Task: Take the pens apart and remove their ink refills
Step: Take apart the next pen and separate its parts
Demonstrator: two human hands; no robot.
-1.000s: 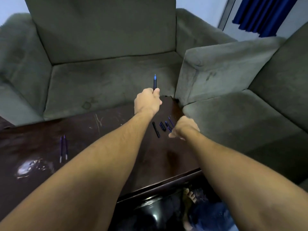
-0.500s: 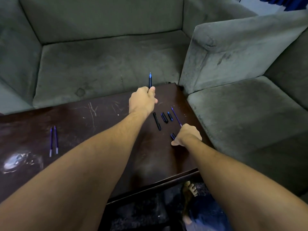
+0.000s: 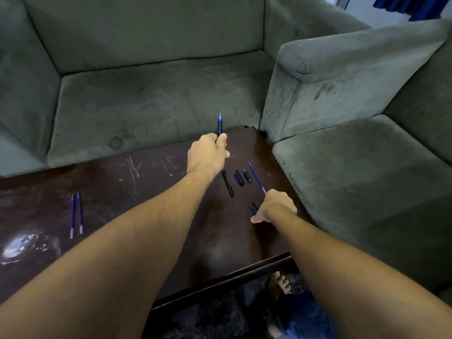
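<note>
Pen [image 3: 220,124] upright in left hand [image 3: 207,155] — near table's [image 3: 122,182] far edge.

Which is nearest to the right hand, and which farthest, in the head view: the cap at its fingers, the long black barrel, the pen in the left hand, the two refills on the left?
From the right hand:
1. Cap, at its fingers.
2. Barrel, up-left on the table.
3. Pen, upright in the left hand.
4. Two refills, far left.
</note>
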